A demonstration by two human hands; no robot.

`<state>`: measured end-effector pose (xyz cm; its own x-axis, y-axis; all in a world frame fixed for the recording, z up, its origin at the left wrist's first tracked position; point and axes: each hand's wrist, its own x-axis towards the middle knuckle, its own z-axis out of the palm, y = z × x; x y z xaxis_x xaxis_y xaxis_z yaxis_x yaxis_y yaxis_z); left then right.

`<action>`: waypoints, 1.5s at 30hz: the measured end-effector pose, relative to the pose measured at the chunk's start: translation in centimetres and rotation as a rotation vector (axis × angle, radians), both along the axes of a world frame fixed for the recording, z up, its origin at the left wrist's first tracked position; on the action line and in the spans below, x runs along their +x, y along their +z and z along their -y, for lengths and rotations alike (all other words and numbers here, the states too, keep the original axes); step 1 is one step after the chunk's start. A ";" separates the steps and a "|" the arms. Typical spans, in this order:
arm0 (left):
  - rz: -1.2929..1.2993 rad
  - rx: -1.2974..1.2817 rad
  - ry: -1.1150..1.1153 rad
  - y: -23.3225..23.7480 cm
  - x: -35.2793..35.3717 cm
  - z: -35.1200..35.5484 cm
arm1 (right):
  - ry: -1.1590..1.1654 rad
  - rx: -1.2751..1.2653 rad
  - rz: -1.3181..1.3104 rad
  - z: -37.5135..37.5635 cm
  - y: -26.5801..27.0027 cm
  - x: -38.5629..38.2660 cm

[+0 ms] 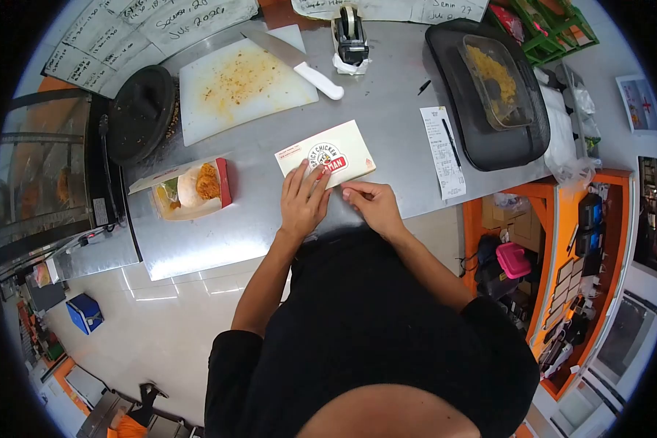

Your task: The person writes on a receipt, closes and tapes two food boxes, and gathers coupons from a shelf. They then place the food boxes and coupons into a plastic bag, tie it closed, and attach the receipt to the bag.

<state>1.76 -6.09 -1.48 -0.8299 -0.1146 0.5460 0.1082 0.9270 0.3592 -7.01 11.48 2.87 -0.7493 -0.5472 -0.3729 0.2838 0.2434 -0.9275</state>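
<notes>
A closed cardboard food box (354, 146), white with a "Spicy Chicken" print and a red label, lies at the near edge of the steel table. My left hand (304, 198) rests palm down on its lid, fingers stretched out over the print. At the box's near side, my right hand (376, 208) has its thumb and forefinger pinched at the edge, the other fingers curled in. To the left stands an open food box (224, 182) with rice (190, 188), a piece of fried chicken (208, 182) and something green inside.
Behind lie a cutting board (204, 109) with crumbs, a white-handled knife (317, 80) and a tape dispenser (352, 44). A receipt (438, 157) with a pen (451, 142) lies right, beside a black tray (463, 109) bearing a plastic container (525, 109). A round black lid (139, 109) stands left.
</notes>
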 end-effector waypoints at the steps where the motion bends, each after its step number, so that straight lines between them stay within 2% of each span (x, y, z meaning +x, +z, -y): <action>1: -0.001 0.003 0.007 -0.1 0.0 0.0 | -0.041 -0.033 0.043 0.3 -0.1 0.4; 9: -0.038 0.050 0.027 -0.5 -0.1 0.0 | -0.133 -0.084 -0.080 1.4 -2.1 0.7; 14: -0.025 -0.067 0.001 0.2 0.1 0.0 | -0.185 -0.138 -0.067 1.7 -3.0 1.1; 20: -0.007 -0.031 0.006 0.0 0.2 -0.1 | -0.132 0.021 -0.191 1.2 -3.6 1.1; 23: -0.010 -0.008 0.011 0.0 0.2 -0.2 | -0.191 -0.075 -0.218 1.5 -4.6 1.1; 25: -0.008 -0.008 0.012 0.0 0.2 -0.2 | -0.202 -0.077 -0.403 1.6 -5.5 0.9; 26: -0.006 -0.009 0.012 0.0 0.2 -0.3 | -0.198 -0.078 -0.403 1.5 -5.9 0.8; 28: -0.015 0.025 0.017 0.4 0.2 -0.5 | -0.135 0.119 -0.562 1.1 -6.0 0.4; 34: -0.126 0.090 0.099 -0.8 -0.9 -1.3 | -0.105 0.232 -0.850 0.4 -5.8 -0.1; 36: -0.153 0.081 0.118 -0.6 -1.0 -1.5 | -0.122 0.254 -0.747 -0.8 -6.0 -0.3; 38: -0.107 0.040 0.107 -0.8 -1.6 -1.8 | -0.177 0.169 -0.723 -2.1 -4.9 -0.6; 40: -0.070 0.004 0.133 0.2 -2.2 -2.4 | -0.248 0.053 -0.561 -3.1 -4.9 -0.9; 42: -0.001 0.159 -0.007 2.0 -2.3 -1.9 | -0.184 0.017 -0.544 -2.4 -3.1 -1.4; 43: 0.011 0.138 0.001 2.7 -1.4 -1.1 | -0.147 0.015 -0.531 -1.7 -1.5 -1.3; 44: -0.040 0.195 0.113 3.3 0.1 -0.5 | -0.148 0.006 -0.511 -0.4 0.3 -1.1; 45: -0.097 0.252 0.219 3.7 1.5 0.4 | -0.032 -0.060 -0.658 1.5 2.3 -1.2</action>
<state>3.28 -6.51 2.24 -0.7162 -0.4256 0.5530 -0.0382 0.8152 0.5779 -8.17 9.94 5.22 -0.8264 -0.5267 0.1992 -0.3411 0.1868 -0.9213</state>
